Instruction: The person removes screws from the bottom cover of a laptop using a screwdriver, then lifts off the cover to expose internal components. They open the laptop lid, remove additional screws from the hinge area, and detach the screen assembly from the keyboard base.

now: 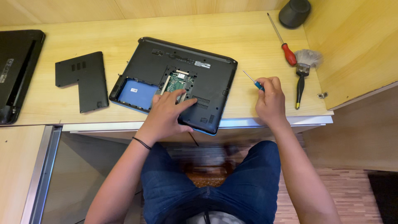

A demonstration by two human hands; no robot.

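Resting left hand [166,110] on laptop [215,76]

Light wooden desk [257,37] with pale front edge; wooden panel [356,45] at 2 o'clock; reddish plank floor [352,195] at 5 o'clock.

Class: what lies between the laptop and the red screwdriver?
In the head view, between laptop and red screwdriver: bare desk, plus the right hand holding a small blue screwdriver.

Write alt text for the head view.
A person's left hand rests on an upturned black laptop with its bay open, while the right hand holds a small blue screwdriver. The removed cover lies to the left.
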